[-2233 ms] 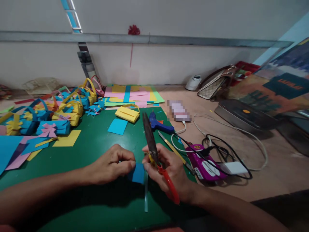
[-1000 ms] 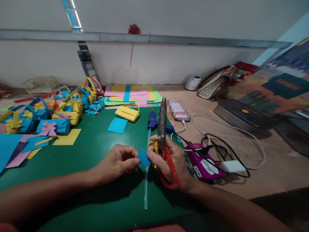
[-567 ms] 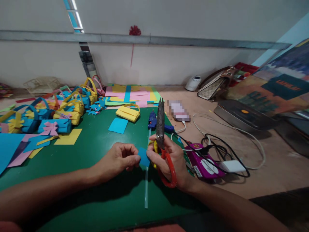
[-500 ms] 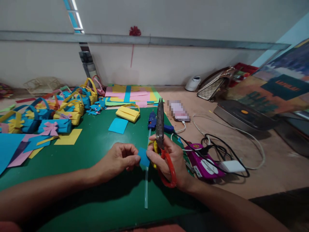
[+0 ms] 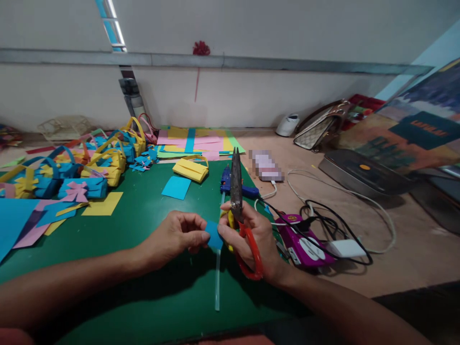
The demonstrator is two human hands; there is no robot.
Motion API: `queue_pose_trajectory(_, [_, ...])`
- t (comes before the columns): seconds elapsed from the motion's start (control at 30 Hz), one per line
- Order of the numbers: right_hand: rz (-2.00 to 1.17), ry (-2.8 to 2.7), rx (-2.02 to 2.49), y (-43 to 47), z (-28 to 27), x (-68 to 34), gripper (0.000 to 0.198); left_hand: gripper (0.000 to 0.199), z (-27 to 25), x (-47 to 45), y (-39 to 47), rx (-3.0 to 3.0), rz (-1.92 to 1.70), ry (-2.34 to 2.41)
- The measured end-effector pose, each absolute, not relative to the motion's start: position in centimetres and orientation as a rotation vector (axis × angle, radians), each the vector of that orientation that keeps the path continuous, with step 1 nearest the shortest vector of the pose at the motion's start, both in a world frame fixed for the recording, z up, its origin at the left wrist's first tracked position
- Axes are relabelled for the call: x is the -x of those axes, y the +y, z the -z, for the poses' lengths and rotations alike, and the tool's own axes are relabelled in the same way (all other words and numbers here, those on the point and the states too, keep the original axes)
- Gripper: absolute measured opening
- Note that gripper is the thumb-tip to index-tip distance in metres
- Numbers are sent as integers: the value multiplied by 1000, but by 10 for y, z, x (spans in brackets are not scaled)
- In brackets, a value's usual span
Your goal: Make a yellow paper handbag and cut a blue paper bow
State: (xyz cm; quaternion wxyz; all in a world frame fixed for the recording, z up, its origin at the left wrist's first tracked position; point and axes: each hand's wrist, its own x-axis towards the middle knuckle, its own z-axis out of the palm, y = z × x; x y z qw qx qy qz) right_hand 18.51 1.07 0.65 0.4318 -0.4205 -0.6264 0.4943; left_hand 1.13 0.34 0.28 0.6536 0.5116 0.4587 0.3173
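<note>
A small blue paper piece (image 5: 214,235) is pinched between my two hands over the green mat (image 5: 143,297). My left hand (image 5: 183,233) grips its left edge between thumb and fingers. On the other side, my right hand (image 5: 247,235) pinches the right edge and also carries scissors (image 5: 236,184), their dark blades pointing up and away and their orange handle hanging in the palm. Behind the scissors lies a blue glue gun (image 5: 226,179), partly hidden, with a clear glue stick (image 5: 217,282) running toward me. Beyond the hands are a yellow paper bag (image 5: 190,169) and a blue paper square (image 5: 176,187).
Several finished paper bags (image 5: 82,188) crowd the left side, with loose paper sheets (image 5: 16,220) in front. A stack of coloured paper (image 5: 208,142) lies at the back. On the right are a purple power strip (image 5: 305,244), tangled cables (image 5: 323,230), a phone (image 5: 266,165) and a dark-lidded container (image 5: 362,170).
Both hands stay nearly in place with the blue paper piece between them. The piece appears slightly turned, and the view has shifted a little.
</note>
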Motion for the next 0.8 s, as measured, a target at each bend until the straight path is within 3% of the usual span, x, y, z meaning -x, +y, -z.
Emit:
queue_pose_trajectory(0.47, [-1253,-1573,1021,9,-5,-187,23,18,-7,-10,5,-1189,-668,1034])
queue_pose_trajectory(0.63, [-1320,-1575,1013,12,-9,-191,32,17,-16,-1,11,-1209,-804,1077])
queue_pose_trajectory(0.8, [-1410,-1618,949,12,-17,-199,53,18,-30,12,19,-1011,-1115,1044])
